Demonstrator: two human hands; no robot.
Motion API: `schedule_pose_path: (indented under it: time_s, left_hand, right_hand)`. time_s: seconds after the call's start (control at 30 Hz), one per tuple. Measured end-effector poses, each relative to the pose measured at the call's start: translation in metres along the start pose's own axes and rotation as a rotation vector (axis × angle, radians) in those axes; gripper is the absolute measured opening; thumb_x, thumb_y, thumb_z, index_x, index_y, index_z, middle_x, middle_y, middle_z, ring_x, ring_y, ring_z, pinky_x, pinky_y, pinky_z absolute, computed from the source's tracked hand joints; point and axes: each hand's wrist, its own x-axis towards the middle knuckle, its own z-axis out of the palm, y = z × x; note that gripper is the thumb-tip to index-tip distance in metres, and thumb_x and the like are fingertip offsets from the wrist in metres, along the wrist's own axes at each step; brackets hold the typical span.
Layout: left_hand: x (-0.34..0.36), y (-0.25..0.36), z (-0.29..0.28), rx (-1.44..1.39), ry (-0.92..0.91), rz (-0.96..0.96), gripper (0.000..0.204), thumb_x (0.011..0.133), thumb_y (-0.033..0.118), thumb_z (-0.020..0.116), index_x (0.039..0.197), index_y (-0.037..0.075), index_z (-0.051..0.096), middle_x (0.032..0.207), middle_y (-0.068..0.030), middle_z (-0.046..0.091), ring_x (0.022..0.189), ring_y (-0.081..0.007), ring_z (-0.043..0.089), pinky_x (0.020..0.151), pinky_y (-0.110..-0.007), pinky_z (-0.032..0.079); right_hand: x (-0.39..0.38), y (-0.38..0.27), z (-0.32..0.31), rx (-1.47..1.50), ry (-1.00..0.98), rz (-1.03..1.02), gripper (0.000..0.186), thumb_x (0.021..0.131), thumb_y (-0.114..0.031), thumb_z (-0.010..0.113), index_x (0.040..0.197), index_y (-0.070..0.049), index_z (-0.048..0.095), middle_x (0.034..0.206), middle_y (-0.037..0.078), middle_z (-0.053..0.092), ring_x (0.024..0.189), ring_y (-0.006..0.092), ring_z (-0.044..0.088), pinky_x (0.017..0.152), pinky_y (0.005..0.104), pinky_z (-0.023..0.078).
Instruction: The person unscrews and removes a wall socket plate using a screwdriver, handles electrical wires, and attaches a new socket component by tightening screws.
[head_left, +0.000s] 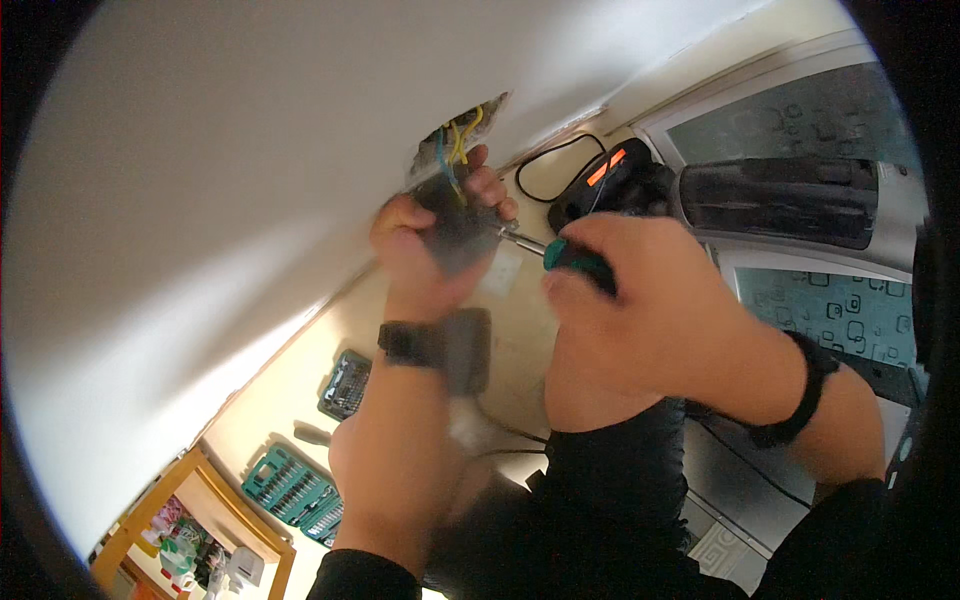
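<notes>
Through the head camera I have the left hand [418, 275] wrapped around a dark, blocky electrical fitting [450, 232], thumb on one side and curled fingers on the other. The fitting sits just below a ragged hole [428, 152] in the white wall [200, 150]; yellow wires [468, 133] and a blue wire [440, 152] run from the hole down to it. My right hand [645, 300] is closed around the black-and-green handle of a screwdriver [582, 266], its shaft pointing left to the fitting's right edge. Blur hides whether the tip sits in a screw.

I see a black watch [405, 343] on the left wrist and a black band [808, 390] on the right one. Beyond the left forearm lie an open green tool case [290, 492] and a smaller bit case [345, 385]. A black cable [532, 168] loops beside a black object with an orange label [606, 168].
</notes>
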Motion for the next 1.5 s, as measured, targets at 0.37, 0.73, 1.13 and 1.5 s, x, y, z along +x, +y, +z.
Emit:
schedule_pose_path:
  time_s: [0.37,0.73,1.13,1.5]
  left_hand:
    - [-0.003,0.003,-0.003,-0.012,0.016,0.015,0.079,0.055,0.025,0.055,0.126,-0.01,0.048,0.095,-0.0102,0.053,0.09,-0.0247,0.049,0.088,-0.037,0.041]
    - [-0.003,-0.003,-0.001,-0.033,0.025,0.018,0.077,0.056,0.024,0.056,0.125,-0.009,0.05,0.095,-0.0088,0.051,0.089,-0.023,0.047,0.087,-0.035,0.04]
    - [-0.004,-0.004,0.006,-0.036,0.049,0.025,0.073,0.057,0.024,0.054,0.122,-0.009,0.05,0.092,-0.0095,0.052,0.087,-0.0245,0.049,0.086,-0.037,0.041]
    - [0.0,-0.002,0.005,0.014,0.017,0.028,0.076,0.054,0.025,0.055,0.122,-0.009,0.049,0.092,-0.0093,0.05,0.088,-0.0239,0.047,0.085,-0.037,0.039]
  right_hand:
    - [0.019,-0.003,-0.024,1.329,-0.434,0.906,0.029,0.098,-0.025,0.06,0.093,0.003,0.065,0.076,0.011,0.065,0.045,0.0132,0.049,0.038,0.0294,0.036]
    - [0.005,-0.019,0.01,0.257,-0.062,0.242,0.02,0.089,-0.016,0.062,0.088,0.004,0.062,0.065,0.023,0.056,0.054,0.0398,0.059,0.057,0.0477,0.049]
    - [-0.009,-0.019,0.014,-0.521,0.024,-0.276,0.025,0.076,-0.017,0.065,0.089,0.004,0.06,0.08,0.016,0.061,0.068,0.0313,0.067,0.049,0.0417,0.052]
    - [0.0,-0.003,0.005,1.305,0.026,0.595,0.027,0.094,-0.019,0.06,0.106,0.005,0.065,0.092,0.015,0.068,0.057,0.0144,0.057,0.046,0.03,0.045]
